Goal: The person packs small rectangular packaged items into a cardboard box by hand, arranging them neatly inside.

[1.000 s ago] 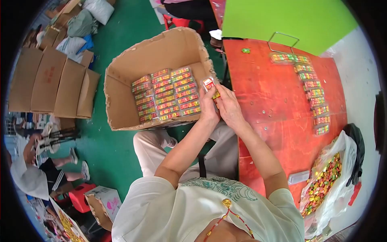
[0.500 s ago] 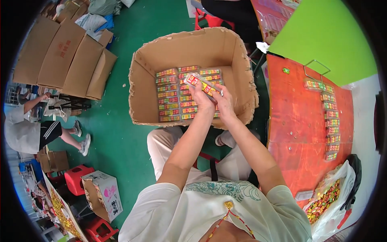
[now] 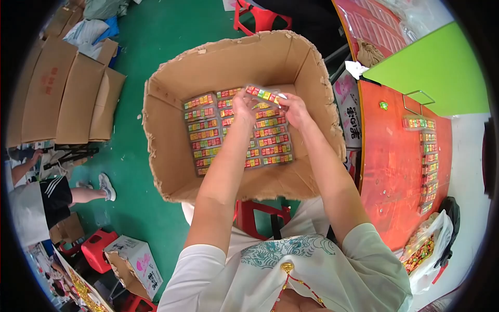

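Observation:
Both my hands are over a large open cardboard box (image 3: 234, 65) with ragged rims. Between them they hold a clear plastic pack of small colourful wrapped pieces (image 3: 264, 94), slightly tilted, above the far rows. My left hand (image 3: 243, 106) grips the pack's left end, and my right hand (image 3: 295, 111) pinches its right end. Similar packs (image 3: 205, 134) lie side by side in columns on the box's bottom. My forearms hide part of the middle and right columns.
On the right, an orange-red table (image 3: 390, 171) bears a column of similar packs (image 3: 429, 161) and a green panel (image 3: 426, 78). A bag of wrapped pieces (image 3: 420, 255) stands near it. Large cartons (image 3: 57, 93), a red stool (image 3: 99, 249) and another person (image 3: 39, 203) are on the left.
My hands have moved farther apart, now holding the pack by its two ends over the far rows. The box appears lower and larger as the view has shifted.

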Demonstrator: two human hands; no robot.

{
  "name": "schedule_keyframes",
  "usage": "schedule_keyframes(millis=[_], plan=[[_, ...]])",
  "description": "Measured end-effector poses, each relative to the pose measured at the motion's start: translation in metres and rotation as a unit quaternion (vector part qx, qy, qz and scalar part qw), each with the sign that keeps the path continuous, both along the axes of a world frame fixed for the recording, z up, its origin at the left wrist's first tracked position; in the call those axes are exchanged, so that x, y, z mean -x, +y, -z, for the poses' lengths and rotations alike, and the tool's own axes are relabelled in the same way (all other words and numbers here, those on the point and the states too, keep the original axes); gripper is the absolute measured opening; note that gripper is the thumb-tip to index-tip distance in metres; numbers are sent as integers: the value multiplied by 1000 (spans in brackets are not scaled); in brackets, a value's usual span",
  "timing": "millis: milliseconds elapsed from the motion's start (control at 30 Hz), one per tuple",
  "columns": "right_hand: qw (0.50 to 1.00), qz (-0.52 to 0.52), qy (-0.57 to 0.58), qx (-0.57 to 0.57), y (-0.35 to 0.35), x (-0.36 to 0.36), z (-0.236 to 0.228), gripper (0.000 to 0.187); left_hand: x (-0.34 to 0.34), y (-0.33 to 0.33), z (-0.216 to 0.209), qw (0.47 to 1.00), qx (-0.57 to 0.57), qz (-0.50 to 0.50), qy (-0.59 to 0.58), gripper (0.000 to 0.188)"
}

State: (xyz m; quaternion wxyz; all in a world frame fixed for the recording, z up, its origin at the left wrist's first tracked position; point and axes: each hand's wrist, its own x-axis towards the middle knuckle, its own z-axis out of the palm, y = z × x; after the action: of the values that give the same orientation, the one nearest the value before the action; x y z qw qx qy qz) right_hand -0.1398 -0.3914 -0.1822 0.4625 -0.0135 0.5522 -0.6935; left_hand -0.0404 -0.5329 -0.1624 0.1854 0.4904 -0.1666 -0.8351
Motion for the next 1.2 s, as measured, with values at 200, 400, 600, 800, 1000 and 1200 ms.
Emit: schedule_keyframes(millis=[200,400,600,800,1000,1200], plan=[[999,33,4,-27,-31,57,48,28,3,-20,78,707,579,351,-204,51],[992,3,45,-120,-31,97,90,31,30,-2,102,445,723,470,-243,57],[982,-50,103,-153,-42,122,118,36,26,7,140,387,705,547,-232,63],[968,-85,144,-187,-57,126,140,40,22,9,153,359,738,521,-235,65],[971,-107,116,-181,-58,135,151,38,23,13,153,356,729,530,-247,66],[945,24,260,-199,-62,133,202,44,31,21,148,361,747,510,-228,66]])
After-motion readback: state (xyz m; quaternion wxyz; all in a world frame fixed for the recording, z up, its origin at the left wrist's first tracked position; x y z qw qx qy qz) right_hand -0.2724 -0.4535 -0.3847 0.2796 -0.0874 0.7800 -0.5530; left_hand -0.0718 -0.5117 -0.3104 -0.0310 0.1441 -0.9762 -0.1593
